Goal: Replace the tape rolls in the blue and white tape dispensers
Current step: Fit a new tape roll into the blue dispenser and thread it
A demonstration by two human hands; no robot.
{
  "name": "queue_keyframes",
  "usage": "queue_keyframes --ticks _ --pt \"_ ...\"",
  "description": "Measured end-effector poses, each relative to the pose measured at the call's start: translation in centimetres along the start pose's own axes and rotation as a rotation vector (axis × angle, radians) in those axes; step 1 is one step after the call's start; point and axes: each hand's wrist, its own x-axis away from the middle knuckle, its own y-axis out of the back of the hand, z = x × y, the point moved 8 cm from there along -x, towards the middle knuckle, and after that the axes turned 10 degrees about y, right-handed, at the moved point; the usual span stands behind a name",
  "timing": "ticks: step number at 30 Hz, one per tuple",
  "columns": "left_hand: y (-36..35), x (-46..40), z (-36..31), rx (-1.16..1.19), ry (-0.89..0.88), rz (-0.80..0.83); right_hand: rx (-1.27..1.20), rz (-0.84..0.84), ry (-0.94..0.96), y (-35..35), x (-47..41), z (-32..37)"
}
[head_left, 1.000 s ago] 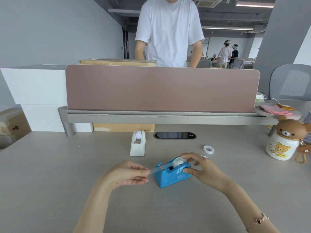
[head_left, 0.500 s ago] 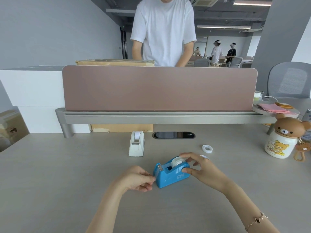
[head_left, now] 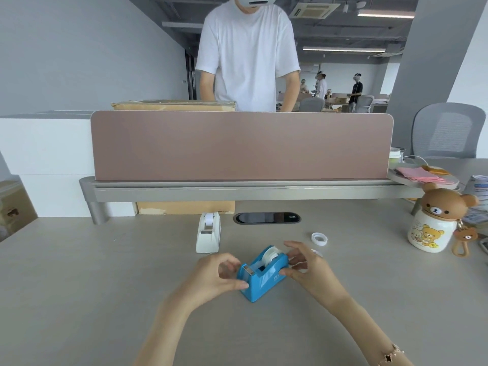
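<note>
The blue tape dispenser point(head_left: 264, 280) stands on the desk in front of me with a white tape roll point(head_left: 270, 256) seated in it. My left hand point(head_left: 215, 276) is at its cutter end, thumb against the front and fingers curled above the blade. Whether a tape strip lies between those fingers I cannot see. My right hand point(head_left: 306, 268) holds the rear end, thumb on the near side and fingers arched over the back. The white tape dispenser point(head_left: 208, 233) stands behind, also with a roll in it. To the right lies a loose tape roll point(head_left: 319, 238).
A pink divider panel point(head_left: 241, 146) on a grey rail closes the back of the desk, and a person in a white shirt point(head_left: 248, 54) stands behind it. At the right stands a bear-lidded jar point(head_left: 433, 223) with a keychain. A cable slot point(head_left: 266, 217) sits mid-desk.
My left hand, which pinched a drawn-out tape strip to the left, has moved right up to the cutter end of the blue dispenser. My right hand stays on the rear.
</note>
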Motion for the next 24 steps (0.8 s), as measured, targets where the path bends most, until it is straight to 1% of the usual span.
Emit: queue_keyframes --ticks 2,5,7,11,15,17,19,21,23,24 --pt "-0.7 0.0 -0.4 0.055 -0.034 0.031 0.002 -0.014 0.001 0.1 0.0 0.0" --pt "-0.9 -0.3 -0.8 0.091 -0.068 -0.023 -0.006 -0.003 -0.003 -0.4 0.1 -0.2" --pt "-1.1 -0.4 -0.8 0.106 -0.082 -0.029 -0.025 0.025 -0.001 -1.1 0.2 -0.1" --pt "-1.9 -0.9 -0.2 0.094 -0.094 0.014 -0.129 0.046 -0.002 -1.8 0.4 0.1" --pt "-3.2 -0.8 0.2 0.026 -0.110 0.096 -0.168 0.091 0.006 -2.1 0.6 -0.1" --pt "-3.4 -0.6 0.1 0.018 -0.114 0.097 -0.169 0.113 0.007 -2.1 0.6 -0.2" --pt "-3.4 -0.5 0.0 0.022 -0.107 0.078 -0.134 0.145 0.005 -2.3 0.6 -0.1" --pt "-3.5 -0.3 -0.3 0.029 -0.104 0.051 -0.024 0.176 0.026 -2.7 0.5 0.2" --pt "-3.5 -0.3 -0.5 0.025 -0.105 0.031 0.098 0.164 0.041 -2.7 0.3 0.5" --pt "-3.5 -0.3 -0.5 0.020 -0.105 0.035 0.104 0.138 0.026 -2.5 0.2 0.6"
